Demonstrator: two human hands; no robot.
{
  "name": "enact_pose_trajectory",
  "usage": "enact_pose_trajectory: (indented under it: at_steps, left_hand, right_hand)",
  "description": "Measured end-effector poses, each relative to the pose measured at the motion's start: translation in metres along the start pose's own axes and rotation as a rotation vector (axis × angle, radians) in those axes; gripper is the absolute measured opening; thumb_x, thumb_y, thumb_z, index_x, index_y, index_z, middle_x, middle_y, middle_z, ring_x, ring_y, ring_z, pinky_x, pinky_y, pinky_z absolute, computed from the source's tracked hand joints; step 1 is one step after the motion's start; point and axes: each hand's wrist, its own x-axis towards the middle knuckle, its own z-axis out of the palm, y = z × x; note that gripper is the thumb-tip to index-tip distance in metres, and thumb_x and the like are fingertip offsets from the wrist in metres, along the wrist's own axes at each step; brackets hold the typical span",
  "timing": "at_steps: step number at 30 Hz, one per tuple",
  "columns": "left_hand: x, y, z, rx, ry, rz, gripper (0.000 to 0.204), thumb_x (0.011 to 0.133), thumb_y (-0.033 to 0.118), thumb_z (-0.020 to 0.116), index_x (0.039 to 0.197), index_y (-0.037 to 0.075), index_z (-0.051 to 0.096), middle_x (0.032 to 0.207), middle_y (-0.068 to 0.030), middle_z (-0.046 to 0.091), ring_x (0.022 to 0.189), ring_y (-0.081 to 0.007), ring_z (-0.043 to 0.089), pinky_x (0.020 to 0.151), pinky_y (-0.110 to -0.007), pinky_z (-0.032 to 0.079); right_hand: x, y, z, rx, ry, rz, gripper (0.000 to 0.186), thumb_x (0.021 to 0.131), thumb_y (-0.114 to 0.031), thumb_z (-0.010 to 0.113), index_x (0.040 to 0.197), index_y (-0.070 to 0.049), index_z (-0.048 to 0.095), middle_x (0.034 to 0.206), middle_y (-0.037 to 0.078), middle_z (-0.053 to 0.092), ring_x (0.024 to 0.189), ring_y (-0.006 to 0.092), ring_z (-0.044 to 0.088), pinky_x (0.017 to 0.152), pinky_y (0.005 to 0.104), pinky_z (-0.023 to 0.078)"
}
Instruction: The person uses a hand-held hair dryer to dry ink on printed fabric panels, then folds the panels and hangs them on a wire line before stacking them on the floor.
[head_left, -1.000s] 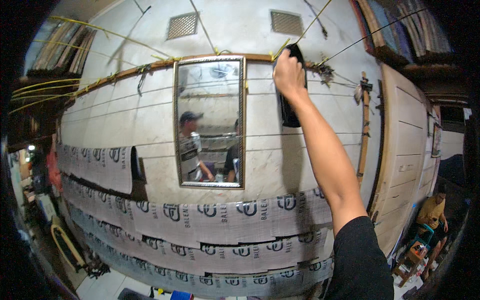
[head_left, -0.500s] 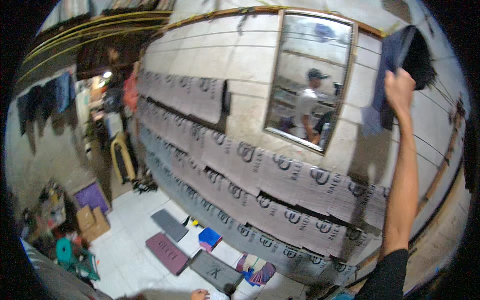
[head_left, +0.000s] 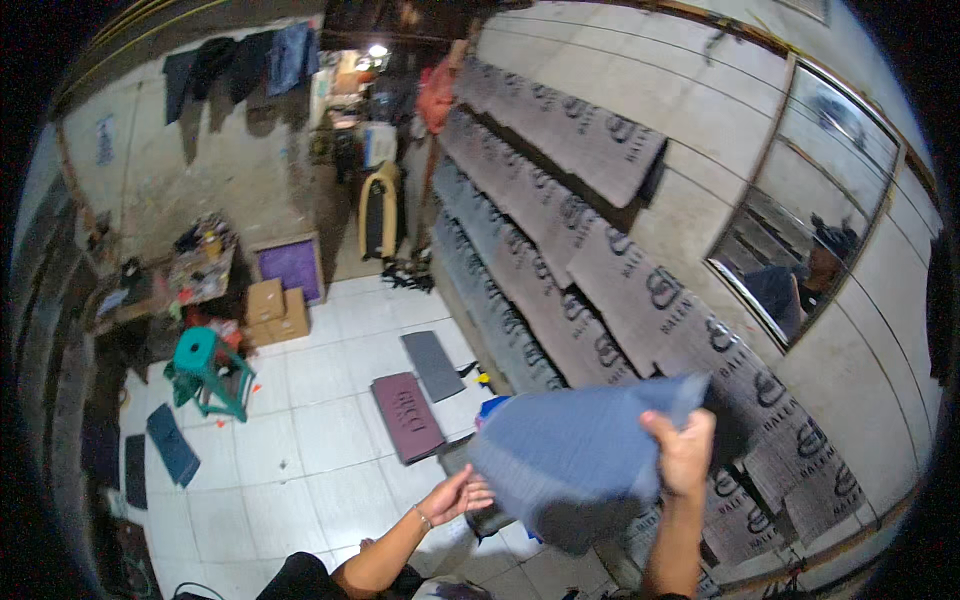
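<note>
Head view, and it's the blue-grey mat (head_left: 575, 440) taking centre stage, aloft to the right of the maroon mat (head_left: 407, 417) and nearer the wearer! The right hand (head_left: 683, 455) has it by the far-right end, thumb over the face, fingers clamped behind the edge. That one-sided grip seems to explain why the piece slants and bows: its weight falls away from the hold, and the lower edge sags into blur.

Over to the left hand (head_left: 458, 497), below and right of the maroon mat, at the held piece's other end. Fingers loosely apart, thumb raised, no clamp there; whether the tips touch the edge, I cannot tell. Set so, it looks ready to steady the unsupported side.

On the white tiles, the maroon mat lies flat, with a grey mat (head_left: 433, 365) just beyond it to the right; spread like that, both probably stay uncreased. A green stool (head_left: 210, 370) stands left of the maroon mat, well apart, clear of the hands' space.

And up the wall right of the maroon mat, rows of printed grey sheets (head_left: 640, 275) hang one above another, their printed faces outward, likely for airing. Higher and farther right, a framed mirror (head_left: 815, 190) catches a capped person.
</note>
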Motion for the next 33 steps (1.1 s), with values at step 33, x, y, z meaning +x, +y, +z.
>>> enact_pose_trajectory:
  at_steps: [33]
  left_hand:
    - [-0.376,0.306,-0.165,0.428,1.474,0.844,0.043,0.099,0.031,0.051,0.128,0.000,0.047,0.114,-0.0068,0.059,0.104,-0.0149,0.053,0.095,-0.030,0.042]
  right_hand:
    - [-0.106,0.111,0.730,0.379,-1.492,0.607,0.032,0.085,-0.011,0.063,0.113,0.004,0.058,0.105,0.011,0.064,0.097,0.0237,0.061,0.092,0.0370,0.047]
